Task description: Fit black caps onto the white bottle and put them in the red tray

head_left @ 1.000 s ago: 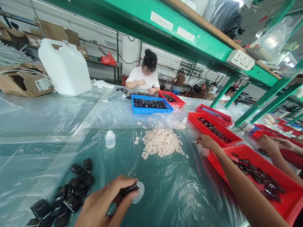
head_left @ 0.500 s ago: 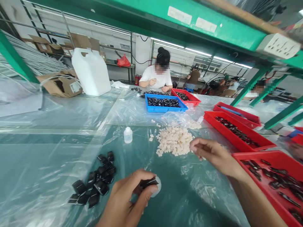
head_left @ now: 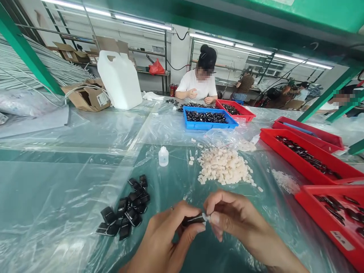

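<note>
My left hand (head_left: 173,233) pinches a glossy black piece (head_left: 195,219) with a thin silvery line, between thumb and fingers. At the right end of that piece, my right hand (head_left: 237,218) is closed on a small whitish translucent piece (head_left: 207,217); the two pieces meet or nearly meet, and the fingers partly hide them. Left of my hands lies a heap of similar black pieces (head_left: 133,216). Beyond the right hand is a pile of small cream-coloured pieces (head_left: 223,167). A small translucent bottle (head_left: 163,157) stands upright to the left of that pile.
Red trays (head_left: 309,149) of dark parts line the right side, with small clear bits (head_left: 286,182) beside them. A blue tray (head_left: 210,126) of black pieces stands farther back, before a seated person (head_left: 199,85). A white jug (head_left: 121,81) and cardboard box (head_left: 88,96) are at back left.
My right hand has moved from the edge of the cream pile to my left hand, bringing its fingers to the black piece's end. The view has shifted, so things sit differently in frame.
</note>
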{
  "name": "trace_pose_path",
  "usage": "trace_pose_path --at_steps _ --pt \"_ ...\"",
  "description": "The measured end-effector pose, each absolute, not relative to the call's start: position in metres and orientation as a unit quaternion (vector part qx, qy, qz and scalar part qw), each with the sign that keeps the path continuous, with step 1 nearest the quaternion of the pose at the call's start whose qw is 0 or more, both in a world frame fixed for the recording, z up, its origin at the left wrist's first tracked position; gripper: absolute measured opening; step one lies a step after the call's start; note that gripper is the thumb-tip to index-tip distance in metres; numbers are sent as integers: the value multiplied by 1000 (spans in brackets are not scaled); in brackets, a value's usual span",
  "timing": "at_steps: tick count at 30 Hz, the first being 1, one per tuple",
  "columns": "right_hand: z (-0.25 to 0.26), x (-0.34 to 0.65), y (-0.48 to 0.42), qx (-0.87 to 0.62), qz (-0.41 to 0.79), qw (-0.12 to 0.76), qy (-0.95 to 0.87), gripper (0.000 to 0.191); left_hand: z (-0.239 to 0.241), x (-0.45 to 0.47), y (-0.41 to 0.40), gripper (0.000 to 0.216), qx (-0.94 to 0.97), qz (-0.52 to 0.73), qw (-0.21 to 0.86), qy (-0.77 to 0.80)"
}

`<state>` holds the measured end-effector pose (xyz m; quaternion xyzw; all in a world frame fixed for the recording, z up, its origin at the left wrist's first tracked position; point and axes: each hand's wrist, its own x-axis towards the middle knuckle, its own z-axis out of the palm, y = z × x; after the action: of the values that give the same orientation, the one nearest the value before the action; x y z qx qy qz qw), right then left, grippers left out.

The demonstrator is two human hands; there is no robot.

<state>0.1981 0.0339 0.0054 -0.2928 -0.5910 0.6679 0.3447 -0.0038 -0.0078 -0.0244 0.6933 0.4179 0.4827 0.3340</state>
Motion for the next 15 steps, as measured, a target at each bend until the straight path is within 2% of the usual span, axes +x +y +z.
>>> trace_pose_path --at_steps 9,15 --pt "4 202 35 -281 694 325 -578 18 -23 -4 -3 21 743 462 295 384" --pt "-2 197 34 -247 741 326 -533 18 -18 -4 -2 19 742 468 311 365"
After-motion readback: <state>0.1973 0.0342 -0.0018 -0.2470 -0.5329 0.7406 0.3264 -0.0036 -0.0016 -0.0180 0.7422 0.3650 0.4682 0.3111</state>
